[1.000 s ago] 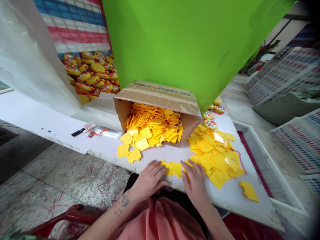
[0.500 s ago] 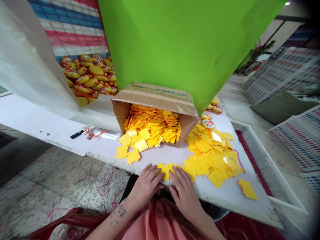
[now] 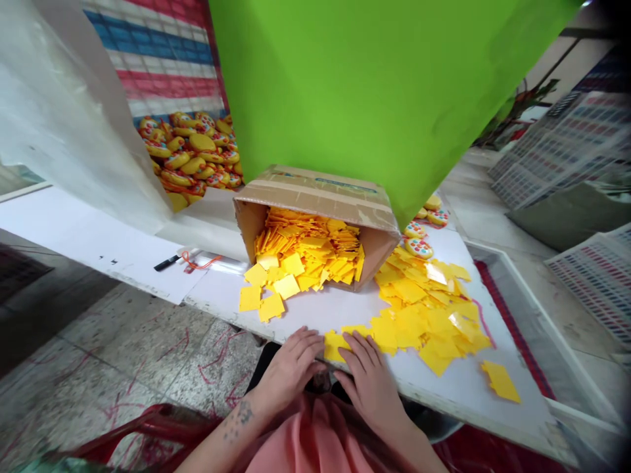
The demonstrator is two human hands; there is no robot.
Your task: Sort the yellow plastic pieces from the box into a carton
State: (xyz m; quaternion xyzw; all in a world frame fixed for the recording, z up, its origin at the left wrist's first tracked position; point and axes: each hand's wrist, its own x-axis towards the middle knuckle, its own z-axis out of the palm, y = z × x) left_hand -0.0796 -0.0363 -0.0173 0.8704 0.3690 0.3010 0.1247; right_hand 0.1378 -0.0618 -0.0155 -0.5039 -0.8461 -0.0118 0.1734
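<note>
Both my hands rest at the front edge of the white table (image 3: 340,307). My left hand (image 3: 296,360) lies with its fingers stretched forward, fingertips beside the left edge of a flat yellow square piece (image 3: 334,345). From the other side, the fingers of my right hand (image 3: 367,368) lie flat over the right part of that piece. Another yellow piece is just behind it, partly under the right fingertips. A loose pile of yellow square pieces (image 3: 434,309) spreads to the right. Straight ahead, a cardboard box (image 3: 320,197) on its side spills more of them.
A tall green panel (image 3: 369,85) stands behind the box. Yellow round decorated items (image 3: 197,154) fill a striped bag at back left. A black-handled tool (image 3: 167,263) and orange string (image 3: 204,264) lie left. A white-framed crate (image 3: 522,315) stands beyond the table's right edge.
The view has shifted slightly, so the scene sits further right. The small yellow pieces between my hands have moved a little; one now lies further back. Both hands stay at the table edge.
</note>
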